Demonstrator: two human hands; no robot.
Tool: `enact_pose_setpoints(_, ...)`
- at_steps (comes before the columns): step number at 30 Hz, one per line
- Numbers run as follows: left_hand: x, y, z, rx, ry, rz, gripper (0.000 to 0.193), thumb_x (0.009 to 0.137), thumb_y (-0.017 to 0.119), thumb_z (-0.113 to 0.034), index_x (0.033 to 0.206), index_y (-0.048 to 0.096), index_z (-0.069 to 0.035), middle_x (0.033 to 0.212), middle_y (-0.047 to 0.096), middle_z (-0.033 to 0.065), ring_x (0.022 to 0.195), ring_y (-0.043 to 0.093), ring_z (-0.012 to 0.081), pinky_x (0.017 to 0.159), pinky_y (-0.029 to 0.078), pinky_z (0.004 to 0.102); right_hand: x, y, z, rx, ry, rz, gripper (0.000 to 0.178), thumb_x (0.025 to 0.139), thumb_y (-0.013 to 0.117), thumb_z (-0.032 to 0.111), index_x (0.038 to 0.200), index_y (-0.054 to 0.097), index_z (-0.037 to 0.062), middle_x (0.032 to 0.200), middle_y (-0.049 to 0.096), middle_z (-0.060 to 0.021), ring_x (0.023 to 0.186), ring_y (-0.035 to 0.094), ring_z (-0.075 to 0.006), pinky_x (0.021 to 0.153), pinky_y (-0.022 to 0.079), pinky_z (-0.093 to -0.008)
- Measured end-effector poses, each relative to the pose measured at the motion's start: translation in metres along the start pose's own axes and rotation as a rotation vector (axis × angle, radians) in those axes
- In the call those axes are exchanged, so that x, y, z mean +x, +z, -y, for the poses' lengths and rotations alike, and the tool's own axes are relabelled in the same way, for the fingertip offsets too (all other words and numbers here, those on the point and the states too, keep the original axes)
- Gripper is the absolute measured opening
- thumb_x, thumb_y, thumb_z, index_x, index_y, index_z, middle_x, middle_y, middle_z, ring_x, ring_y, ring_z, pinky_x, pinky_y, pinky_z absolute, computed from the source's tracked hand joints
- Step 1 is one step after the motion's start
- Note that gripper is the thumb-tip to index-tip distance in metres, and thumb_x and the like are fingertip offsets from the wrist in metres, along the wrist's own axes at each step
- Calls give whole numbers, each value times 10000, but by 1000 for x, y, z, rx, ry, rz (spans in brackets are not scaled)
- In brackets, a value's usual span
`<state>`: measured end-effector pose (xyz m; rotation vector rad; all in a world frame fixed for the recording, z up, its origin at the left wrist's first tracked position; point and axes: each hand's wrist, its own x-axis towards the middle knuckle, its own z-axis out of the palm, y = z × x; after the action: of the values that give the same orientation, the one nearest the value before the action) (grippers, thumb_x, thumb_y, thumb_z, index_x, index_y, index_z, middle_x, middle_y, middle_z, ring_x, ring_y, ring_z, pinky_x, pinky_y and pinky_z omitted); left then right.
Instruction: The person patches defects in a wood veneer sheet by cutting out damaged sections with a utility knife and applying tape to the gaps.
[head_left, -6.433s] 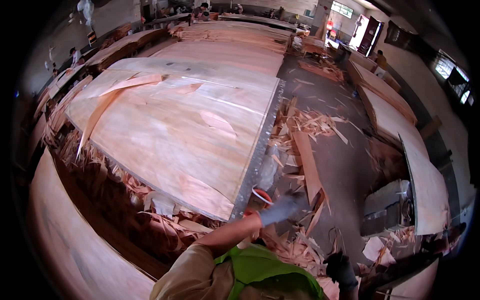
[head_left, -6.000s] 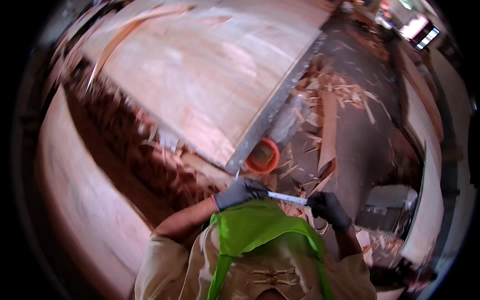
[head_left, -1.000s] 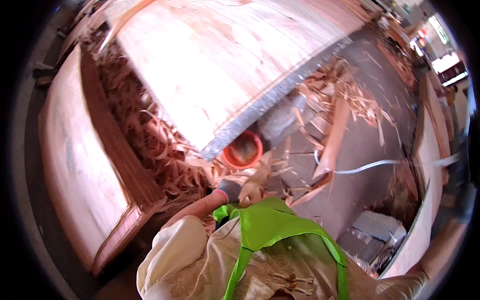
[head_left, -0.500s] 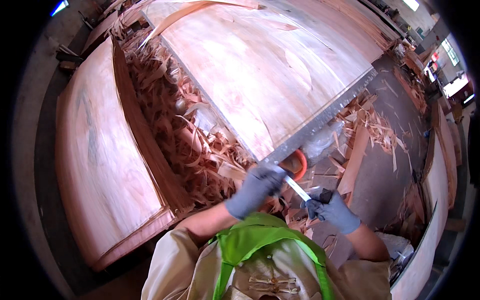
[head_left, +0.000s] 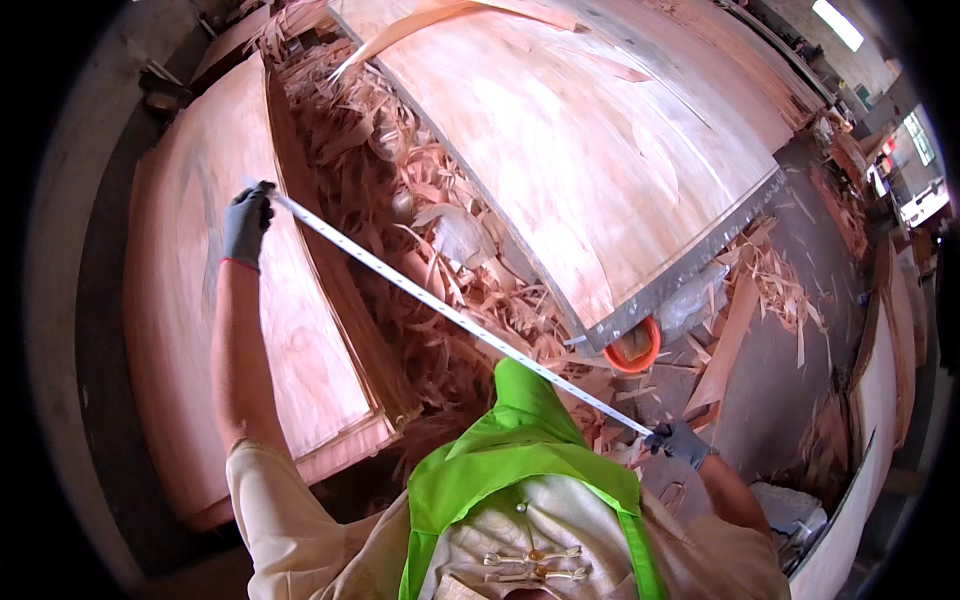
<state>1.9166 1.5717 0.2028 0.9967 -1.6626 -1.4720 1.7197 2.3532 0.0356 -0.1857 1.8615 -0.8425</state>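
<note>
A white tape measure (head_left: 440, 308) with regular dark marks is stretched taut between my gloved hands, slanting from upper left to lower right. My left hand (head_left: 246, 222), arm extended, is closed on its far end above the stack of wood veneer sheets (head_left: 190, 290) at the left. At the lower right, my right hand (head_left: 682, 446) is closed round the other end; whatever part lies inside the fist is hidden. The tape passes over loose veneer scraps (head_left: 345, 160) and in front of my green apron (head_left: 520, 450).
A grey-edged table (head_left: 648, 306) bearing pale veneer sheets (head_left: 560, 130) stands ahead. Under its near corner sits an orange bucket (head_left: 655, 348), beside clear plastic wrap (head_left: 695, 300). Curved sheets (head_left: 868, 370) lean at the right, and veneer strips lie on the floor (head_left: 790, 370).
My left hand has swung from the table corner far to the left, drawing the tape out long. My right hand has moved slightly right and down. The view has shifted a little.
</note>
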Motion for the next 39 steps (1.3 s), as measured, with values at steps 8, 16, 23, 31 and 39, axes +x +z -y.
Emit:
enact_pose_setpoints(8,75,-1,-23,50,92,-95,155,860,618,-226,863,687,-87,573,469,-43,459,433,50,395,295,199,-11,-17,-183,-1160,94,138,328,848,485,352,910,653,77,872,675,-110,805,642,-355,728,492,-475)
enact_pose_setpoints(16,-18,235,-59,239,-11,877,167,880,547,-134,893,668,-18,660,568,-9,527,469,52,464,360,204,62,62,34,-212,-306,-735,223,875,572,210,860,641,-2,754,656,-148,701,637,-206,649,473,-322)
enact_pose_setpoints(23,-28,317,-11,99,48,1238,192,895,613,-192,834,667,-18,603,513,-53,536,436,17,475,355,186,150,97,397,636,-730,-449,439,830,631,-3,1246,488,-11,1048,603,-33,955,542,-113,842,443,-247)
enact_pose_setpoints(31,17,329,32,265,-115,1314,175,874,607,-121,962,662,19,700,625,-25,609,518,54,549,430,217,219,124,394,759,-609,-305,114,877,602,83,866,634,-26,690,613,-8,664,533,-74,647,436,-225)
enact_pose_setpoints(39,114,420,88,163,143,1259,193,851,585,-91,1004,655,3,777,631,54,674,575,111,623,474,240,286,166,358,946,-330,-596,137,890,593,126,892,614,-9,667,607,-29,606,550,-93,578,443,-249)
